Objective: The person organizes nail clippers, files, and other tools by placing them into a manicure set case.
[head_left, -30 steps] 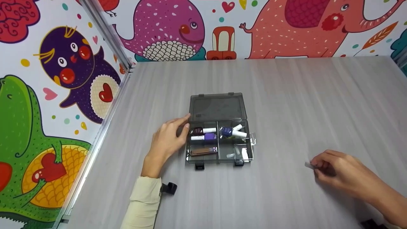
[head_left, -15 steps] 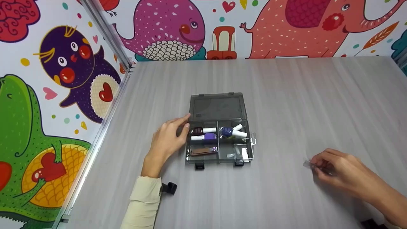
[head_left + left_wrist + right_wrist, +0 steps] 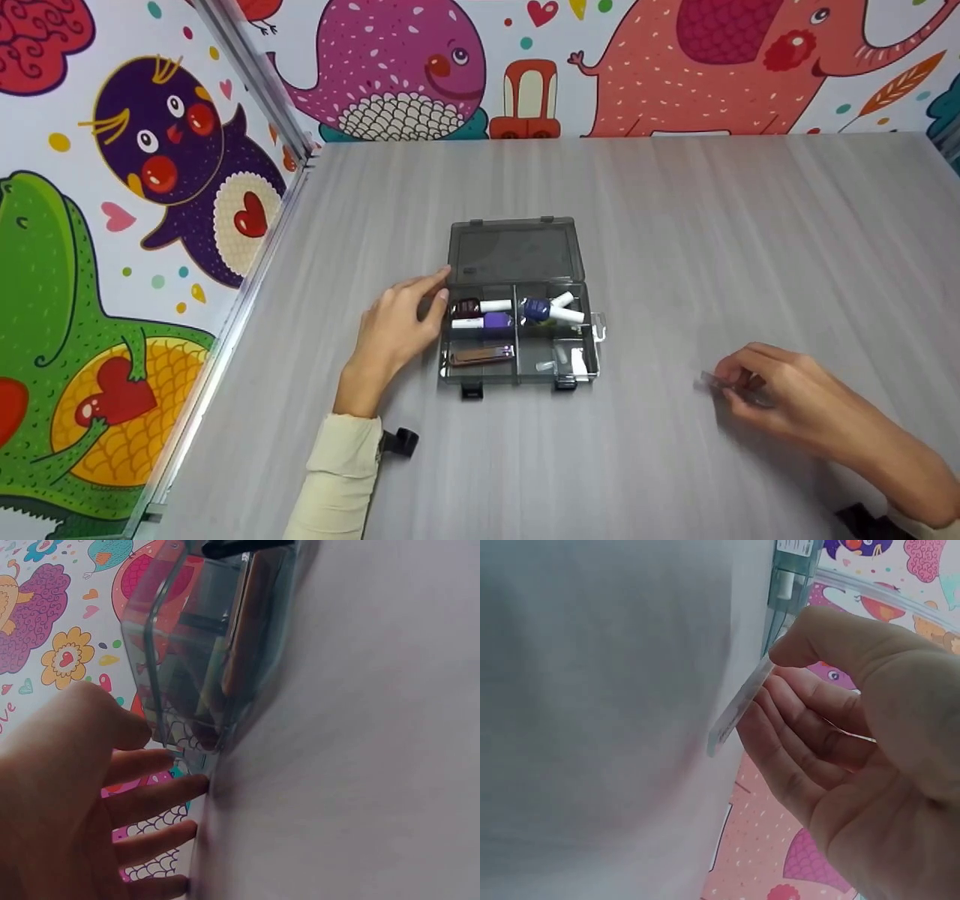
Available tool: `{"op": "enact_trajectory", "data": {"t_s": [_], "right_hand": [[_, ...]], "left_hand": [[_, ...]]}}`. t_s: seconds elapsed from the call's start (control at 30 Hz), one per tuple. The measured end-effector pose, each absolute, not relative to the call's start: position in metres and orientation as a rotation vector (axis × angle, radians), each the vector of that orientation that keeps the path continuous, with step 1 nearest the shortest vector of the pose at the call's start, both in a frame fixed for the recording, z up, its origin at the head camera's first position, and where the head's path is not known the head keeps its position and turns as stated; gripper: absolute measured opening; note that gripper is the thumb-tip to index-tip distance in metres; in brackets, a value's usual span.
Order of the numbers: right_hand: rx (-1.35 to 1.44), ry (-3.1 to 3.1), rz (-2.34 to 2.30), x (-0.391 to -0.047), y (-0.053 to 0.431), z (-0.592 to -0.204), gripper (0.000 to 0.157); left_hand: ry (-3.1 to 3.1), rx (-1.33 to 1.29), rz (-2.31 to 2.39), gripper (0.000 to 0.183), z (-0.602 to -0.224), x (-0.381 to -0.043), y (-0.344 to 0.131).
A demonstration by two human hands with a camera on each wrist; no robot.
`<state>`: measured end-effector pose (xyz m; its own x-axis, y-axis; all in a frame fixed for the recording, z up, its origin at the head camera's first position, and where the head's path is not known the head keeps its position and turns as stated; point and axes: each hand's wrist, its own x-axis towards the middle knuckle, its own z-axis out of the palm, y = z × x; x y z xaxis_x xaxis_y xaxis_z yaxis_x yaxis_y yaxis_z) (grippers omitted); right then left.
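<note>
A smoky clear organizer box (image 3: 534,351) lies on the table with its lid (image 3: 516,251) folded back. My left hand (image 3: 397,330) rests at its left side, fingers extended, fingertips and thumb right at the wall. Inside are a dark red nail polish bottle (image 3: 466,307), a purple one (image 3: 497,320) and a dark blue one (image 3: 535,309), with white caps. A brown nail clipper (image 3: 482,355) lies front left; small white pieces (image 3: 577,362) lie front right. Off to the right, my right hand (image 3: 787,390) pinches a thin clear plastic strip (image 3: 739,705) between thumb and fingers, low over the table.
The grey wood-grain table (image 3: 637,465) extends around the box. A metal-framed wall panel (image 3: 172,172) with cartoon animals borders it at left, and a printed back wall (image 3: 390,67) closes the far side. Black wrist mounts (image 3: 401,442) sit on the forearms.
My right hand has shifted slightly left toward the box, still pinching the strip, which has turned a little in the fingers. My left hand and the box have stayed put.
</note>
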<state>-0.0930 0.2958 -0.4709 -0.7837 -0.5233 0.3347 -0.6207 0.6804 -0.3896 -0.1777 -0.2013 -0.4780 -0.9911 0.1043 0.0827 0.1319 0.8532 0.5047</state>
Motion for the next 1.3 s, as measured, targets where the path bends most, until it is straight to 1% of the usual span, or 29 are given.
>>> {"op": "enact_trajectory", "data": {"t_s": [0.3, 0.73, 0.87, 1.1, 1.3], "right_hand": [[1.05, -2.604, 0.743, -0.109, 0.273, -0.466, 0.041], [1.194, -2.656, 0.736, -0.132, 0.214, -0.439, 0.027], [1.23, -2.629, 0.794, -0.138, 0.198, -0.438, 0.024], [1.325, -2.52, 0.898, -0.148, 0.175, -0.439, 0.026], [1.357, -2.512, 0.94, -0.151, 0.16, -0.442, 0.023]], "left_hand": [[-2.977, -0.196, -0.818, 0.047, -0.475, -0.179, -0.202], [-2.967, -0.193, -0.812, 0.047, -0.475, -0.178, -0.203], [-2.973, -0.181, -0.808, 0.046, -0.476, -0.177, -0.203], [-2.982, -0.171, -0.816, 0.047, -0.476, -0.178, -0.202], [-2.974, -0.194, -0.818, 0.047, -0.477, -0.177, -0.201]]}}
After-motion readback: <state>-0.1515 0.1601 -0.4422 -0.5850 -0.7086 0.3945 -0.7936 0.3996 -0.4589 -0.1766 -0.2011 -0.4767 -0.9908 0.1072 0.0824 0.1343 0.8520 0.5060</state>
